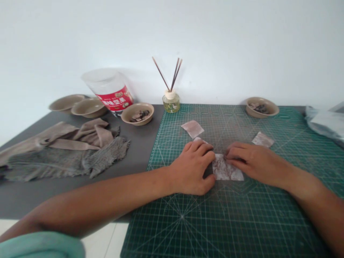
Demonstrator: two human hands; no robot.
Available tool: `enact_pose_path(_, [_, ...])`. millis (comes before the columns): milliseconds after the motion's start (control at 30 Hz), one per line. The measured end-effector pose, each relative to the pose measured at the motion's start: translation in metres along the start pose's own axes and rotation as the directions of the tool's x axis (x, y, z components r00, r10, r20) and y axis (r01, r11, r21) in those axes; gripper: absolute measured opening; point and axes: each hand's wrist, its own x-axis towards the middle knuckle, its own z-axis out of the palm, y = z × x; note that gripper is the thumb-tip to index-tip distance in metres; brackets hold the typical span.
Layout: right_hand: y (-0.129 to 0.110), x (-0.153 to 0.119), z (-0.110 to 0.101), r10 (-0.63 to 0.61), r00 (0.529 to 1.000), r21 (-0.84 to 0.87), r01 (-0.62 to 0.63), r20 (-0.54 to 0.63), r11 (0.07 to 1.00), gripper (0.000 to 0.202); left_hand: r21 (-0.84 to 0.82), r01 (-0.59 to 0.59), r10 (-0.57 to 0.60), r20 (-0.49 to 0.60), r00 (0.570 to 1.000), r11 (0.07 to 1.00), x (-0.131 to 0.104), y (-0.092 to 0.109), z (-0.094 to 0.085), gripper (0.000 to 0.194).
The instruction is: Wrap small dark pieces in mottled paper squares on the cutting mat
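Now a blotchy patch lies flat on the green mat, between two hands. The left hand rests at its left edge, thumb and fingers apart. The right hand has its fingers bunched at the patch's far edge; I cannot tell if they pinch it. Farther back, a pink square lies on the mat, near a small green bottle.

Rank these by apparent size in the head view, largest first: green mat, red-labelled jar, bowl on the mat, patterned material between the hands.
1. Green mat
2. Red-labelled jar
3. Unsure: bowl on the mat and patterned material look close; the material lies nearer the camera, partly under the right hand.
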Motion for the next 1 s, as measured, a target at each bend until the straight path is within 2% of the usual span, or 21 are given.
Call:
enact_pose_path(100, [-0.003,-0.001,-0.003,-0.085,0.991,0.074,0.078,0.104,0.994,0.019,-0.002,-0.005,0.005,0.003,1.000,1.000,0.000,0.000,0.000,0.046])
enact_pose_path(200, [-0.013,0.001,0.002,-0.162,0.981,0.142,0.146,0.107,0.979,0.021,0.007,-0.006,0.005,0.009,1.000,1.000,0.000,-0.001,0.000,0.042])
enact_pose_path(333, [-0.009,0.002,0.001,-0.037,0.999,0.060,0.035,0.022,0.998,0.019,0.009,-0.002,0.002,0.011,1.000,1.000,0.001,-0.001,0.000,0.044])
enact_pose_path(400, [-0.005,-0.001,-0.005,-0.009,0.998,0.078,0.005,0.056,0.997,0.017,0.006,-0.005,0.005,0.012,1.000,1.000,0.001,-0.001,0.000,0.046])
enact_pose_path(467, [-0.005,-0.003,-0.008,-0.075,0.986,0.174,0.049,0.147,0.984,0.015,0.005,-0.008,0.008,0.017,1.000,1.000,0.001,-0.001,0.000,0.046])
enact_pose_path(533, [-0.009,-0.002,-0.007,-0.142,0.974,0.238,0.097,0.179,0.966,0.014,0.009,-0.006,0.006,0.021,1.000,1.000,0.001,-0.001,0.000,0.045])
enact_pose_path(600, [-0.011,0.000,-0.003,-0.122,0.986,0.177,0.100,0.118,0.979,0.015,0.014,-0.001,0.001,0.021,1.000,1.000,0.001,-0.001,0.000,0.044])
enact_pose_path(700, [-0.005,0.001,0.000,-0.020,1.000,0.042,0.020,0.005,0.999,0.018,0.017,0.000,0.000,0.020,1.000,1.000,0.001,-0.001,0.000,0.044])
enact_pose_path(767, [-0.002,0.000,-0.002,-0.023,0.999,0.052,0.021,0.038,0.998,0.018,0.014,-0.001,0.001,0.018,1.000,1.000,0.001,-0.001,0.000,0.046])
enact_pose_path(867, [-0.007,-0.001,-0.002,-0.131,0.984,0.129,0.115,0.123,0.985,0.017,0.010,-0.001,0.001,0.014,1.000,1.000,0.001,0.000,0.000,0.045])
enact_pose_path(933, [-0.012,0.000,0.001,-0.151,0.985,0.099,0.142,0.083,0.985,0.018,0.013,-0.001,0.001,0.013,1.000,1.000,0.001,-0.001,0.000,0.043])
enact_pose_path(1000, [-0.011,0.002,0.003,-0.104,0.995,0.018,0.104,0.008,0.994,0.018,0.015,0.000,0.000,0.014,1.000,1.000,0.001,-0.001,0.000,0.042])
